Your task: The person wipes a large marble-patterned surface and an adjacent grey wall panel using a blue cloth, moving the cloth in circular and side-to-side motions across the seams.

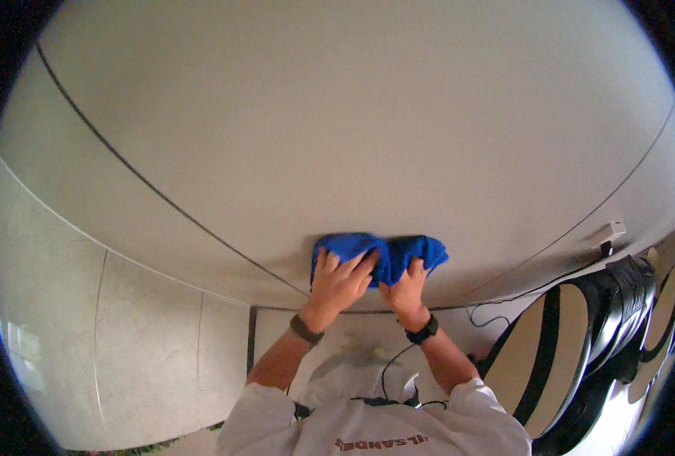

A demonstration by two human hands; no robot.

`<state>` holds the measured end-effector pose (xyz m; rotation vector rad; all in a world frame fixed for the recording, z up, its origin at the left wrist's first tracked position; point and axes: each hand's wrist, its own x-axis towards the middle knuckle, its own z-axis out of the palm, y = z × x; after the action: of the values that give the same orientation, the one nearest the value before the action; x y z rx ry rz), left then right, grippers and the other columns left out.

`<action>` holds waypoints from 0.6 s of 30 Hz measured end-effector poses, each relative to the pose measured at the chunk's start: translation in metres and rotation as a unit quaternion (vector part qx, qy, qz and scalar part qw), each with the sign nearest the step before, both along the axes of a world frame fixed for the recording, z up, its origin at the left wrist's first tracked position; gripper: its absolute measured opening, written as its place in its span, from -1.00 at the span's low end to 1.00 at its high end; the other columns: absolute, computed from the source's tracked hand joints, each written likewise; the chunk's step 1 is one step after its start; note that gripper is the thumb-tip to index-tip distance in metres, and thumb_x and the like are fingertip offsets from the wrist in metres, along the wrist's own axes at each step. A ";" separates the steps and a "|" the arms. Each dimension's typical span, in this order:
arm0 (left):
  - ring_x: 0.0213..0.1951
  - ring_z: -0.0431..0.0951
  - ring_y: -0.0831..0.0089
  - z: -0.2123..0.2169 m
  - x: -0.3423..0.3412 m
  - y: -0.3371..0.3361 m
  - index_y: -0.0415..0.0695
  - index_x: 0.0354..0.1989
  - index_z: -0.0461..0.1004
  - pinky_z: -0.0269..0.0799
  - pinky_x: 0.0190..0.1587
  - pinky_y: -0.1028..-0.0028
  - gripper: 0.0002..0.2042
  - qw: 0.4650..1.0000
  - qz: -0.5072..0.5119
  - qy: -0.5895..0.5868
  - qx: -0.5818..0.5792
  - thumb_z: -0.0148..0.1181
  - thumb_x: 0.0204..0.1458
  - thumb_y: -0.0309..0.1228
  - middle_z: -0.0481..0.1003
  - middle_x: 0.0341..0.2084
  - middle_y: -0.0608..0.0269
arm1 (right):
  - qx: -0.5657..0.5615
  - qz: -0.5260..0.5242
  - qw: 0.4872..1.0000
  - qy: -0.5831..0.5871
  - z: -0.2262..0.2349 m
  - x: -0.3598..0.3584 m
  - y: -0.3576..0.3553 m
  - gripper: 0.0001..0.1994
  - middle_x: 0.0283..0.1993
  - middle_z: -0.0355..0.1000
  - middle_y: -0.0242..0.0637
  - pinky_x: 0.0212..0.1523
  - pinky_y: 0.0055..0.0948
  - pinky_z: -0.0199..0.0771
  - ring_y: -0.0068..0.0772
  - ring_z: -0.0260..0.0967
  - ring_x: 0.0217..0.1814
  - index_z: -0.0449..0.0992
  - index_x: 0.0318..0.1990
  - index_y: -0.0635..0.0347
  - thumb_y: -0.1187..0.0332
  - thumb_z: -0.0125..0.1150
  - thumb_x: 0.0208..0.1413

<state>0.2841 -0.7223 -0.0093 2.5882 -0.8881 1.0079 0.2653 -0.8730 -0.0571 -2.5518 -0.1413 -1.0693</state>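
A bright blue cloth (346, 245) is pressed against the broad beige wall panel (368, 137) in front of me. It bunches into two lobes side by side, and I cannot tell whether it is one piece or two. My left hand (336, 283) holds the left lobe, its fingers spread and slightly bent over the fabric. On the right lobe my right hand (406, 292) has its fingers curled into the cloth, some of them hidden by folds. The two hands are close together near the panel's lower edge. Each wrist wears a dark band.
A white power socket (608, 233) with a black plug sits low on the right wall, its cable (535, 290) trailing left. A black-and-beige curved piece of furniture (562, 349) stands at the lower right. Pale tiles (147, 327) cover the lower left. A thin cord hangs before my shirt.
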 end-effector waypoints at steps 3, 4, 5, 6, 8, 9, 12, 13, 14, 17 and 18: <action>-0.32 0.17 0.26 0.056 0.007 0.004 0.17 -0.26 0.37 0.14 -0.24 0.22 -0.66 0.996 -0.051 -0.070 0.029 0.04 -0.36 -0.29 0.27 -0.38 0.43 | 0.020 0.031 0.999 -0.012 0.044 0.006 0.007 -0.40 -0.05 0.01 -0.05 -0.07 0.16 -0.24 0.12 -0.14 0.03 0.19 -0.12 0.15 0.17 0.14 -0.45; -0.32 0.16 0.28 0.070 0.010 0.009 0.19 -0.25 0.36 0.14 -0.24 0.23 -0.64 0.995 -0.033 -0.096 0.014 0.04 -0.37 -0.29 0.27 -0.35 0.45 | 0.023 0.025 0.999 0.007 0.058 0.005 0.003 -0.43 -0.06 0.01 -0.04 -0.08 0.15 -0.23 0.13 -0.13 0.01 0.20 -0.13 0.17 0.17 0.12 -0.42; -0.30 0.16 0.29 0.077 0.013 0.018 0.20 -0.26 0.37 0.12 -0.22 0.21 -0.66 0.992 -0.020 -0.119 -0.040 0.04 -0.36 -0.29 0.26 -0.31 0.45 | 0.031 -0.013 0.998 -0.055 0.079 0.004 0.008 -0.45 -0.07 0.00 -0.02 -0.07 0.13 -0.23 0.14 -0.14 0.00 0.20 -0.14 0.19 0.18 0.10 -0.39; -0.28 0.18 0.28 0.081 0.017 0.022 0.16 -0.31 0.38 0.10 -0.19 0.18 -0.71 0.984 0.013 -0.167 -0.065 0.03 -0.33 -0.30 0.26 -0.30 0.37 | 0.035 -0.060 0.991 -0.116 0.090 0.005 0.009 -0.48 -0.07 -0.01 0.01 -0.06 0.12 -0.23 0.15 -0.14 -0.01 0.20 -0.15 0.21 0.19 0.07 -0.36; -0.25 0.19 0.24 0.070 0.019 0.041 0.10 -0.39 0.40 0.08 -0.17 0.14 -0.78 0.984 0.034 -0.124 -0.127 0.05 -0.33 -0.32 0.25 -0.29 0.30 | 0.025 -0.045 0.985 -0.163 0.078 0.008 0.011 -0.48 -0.03 -0.14 0.20 -0.03 0.18 -0.39 0.25 -0.23 -0.01 0.12 -0.12 0.27 0.22 -0.01 -0.29; -0.24 0.21 0.22 0.054 0.018 0.049 0.04 -0.45 0.39 0.09 -0.18 0.14 -0.82 0.984 0.055 -0.114 -0.123 0.08 -0.34 -0.32 0.26 -0.30 0.24 | 0.033 -0.061 0.986 -0.151 0.067 0.009 0.014 -0.47 -0.02 -0.16 0.22 -0.03 0.19 -0.42 0.26 -0.24 -0.01 0.10 -0.11 0.30 0.23 -0.01 -0.30; -0.34 0.21 0.25 -0.006 0.019 0.081 0.11 -0.48 0.38 0.15 -0.21 0.17 -0.82 0.993 0.047 -0.087 -0.069 0.10 -0.38 -0.32 0.25 -0.38 0.34 | 0.016 -0.040 0.997 -0.064 0.011 0.001 0.037 -0.40 0.08 -0.26 0.19 -0.01 0.19 -0.47 0.30 -0.42 0.09 -0.01 -0.01 0.32 0.32 -0.03 -0.30; -0.35 0.19 0.30 -0.010 0.016 0.089 0.18 -0.41 0.39 0.17 -0.22 0.22 -0.76 0.995 0.043 -0.081 -0.031 0.10 -0.38 -0.32 0.22 -0.42 0.41 | 0.027 0.001 0.999 -0.033 -0.003 0.000 0.049 -0.43 0.04 -0.17 0.16 -0.03 0.18 -0.39 0.25 -0.31 0.05 0.07 -0.05 0.28 0.33 0.00 -0.34; -0.35 0.19 0.30 0.002 0.017 0.091 0.18 -0.41 0.39 0.17 -0.22 0.22 -0.76 0.995 0.040 -0.081 -0.035 0.10 -0.38 -0.32 0.22 -0.42 0.41 | 0.035 0.034 0.999 0.001 -0.008 -0.001 0.061 -0.46 0.01 -0.08 0.12 -0.04 0.16 -0.31 0.21 -0.20 0.01 0.16 -0.09 0.23 0.34 0.02 -0.38; -0.28 0.16 0.37 0.043 0.021 0.107 0.24 -0.26 0.36 0.16 -0.17 0.29 -0.63 0.996 -0.039 -0.084 -0.001 0.09 -0.39 -0.29 0.23 -0.41 0.48 | -0.072 0.065 0.995 0.021 0.015 0.016 0.105 -0.37 -0.07 0.11 -0.07 -0.05 0.18 -0.29 0.00 -0.10 0.06 0.24 -0.12 0.12 0.29 0.19 -0.58; -0.24 0.16 0.33 0.054 0.025 0.120 0.22 -0.27 0.36 0.14 -0.14 0.23 -0.64 0.994 -0.029 -0.098 -0.027 0.08 -0.39 -0.31 0.26 -0.35 0.45 | -0.042 0.069 0.997 -0.006 0.040 0.019 0.119 -0.37 -0.09 0.12 -0.08 -0.05 0.19 -0.29 0.01 -0.10 0.06 0.23 -0.11 0.12 0.30 0.19 -0.57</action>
<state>0.3086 -0.6020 0.0451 2.4355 -0.9603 1.2678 0.2845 -0.7536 -0.0171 -2.5670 -0.3688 -1.0456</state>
